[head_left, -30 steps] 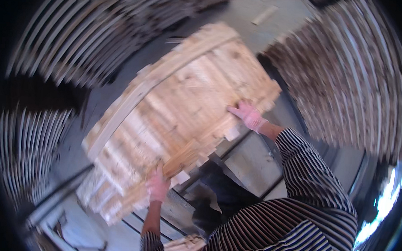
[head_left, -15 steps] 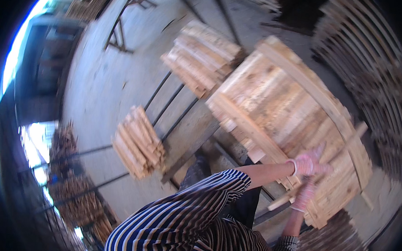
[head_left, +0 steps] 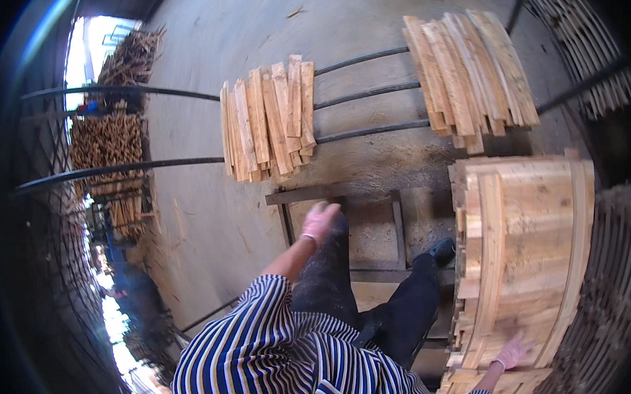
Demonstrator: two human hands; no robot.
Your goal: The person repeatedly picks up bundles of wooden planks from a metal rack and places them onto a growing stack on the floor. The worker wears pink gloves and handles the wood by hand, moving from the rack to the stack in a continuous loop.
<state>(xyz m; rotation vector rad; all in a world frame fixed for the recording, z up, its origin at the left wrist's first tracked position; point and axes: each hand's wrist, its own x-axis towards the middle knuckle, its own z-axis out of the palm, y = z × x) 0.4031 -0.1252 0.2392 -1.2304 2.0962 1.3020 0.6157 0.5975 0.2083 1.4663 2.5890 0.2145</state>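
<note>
My left hand (head_left: 321, 222), in a pink glove, hangs in the air over my dark-trousered leg, away from the wood. Nothing shows in it; its fingers are blurred and look loosely bent. At the lower right, my right hand (head_left: 513, 351), gloved in pink too, rests with fingers spread on a stacked wooden panel (head_left: 535, 230). The panel is made of boards laid side by side, with a long wooden strip (head_left: 491, 263) along its left part and another strip (head_left: 579, 246) along its right edge.
Black metal rails (head_left: 367, 93) run across, carrying a pile of short wooden slats (head_left: 269, 120) and a larger slat pile (head_left: 472, 73). A low metal frame (head_left: 399, 230) stands by my feet. Curved wooden strips (head_left: 621, 284) are stacked at the right. More cut wood (head_left: 108, 143) stands far left.
My view has swung left. My left hand has come off the panel and moved out to the left. My right hand is on the panel, and a loose stick there no longer shows.
</note>
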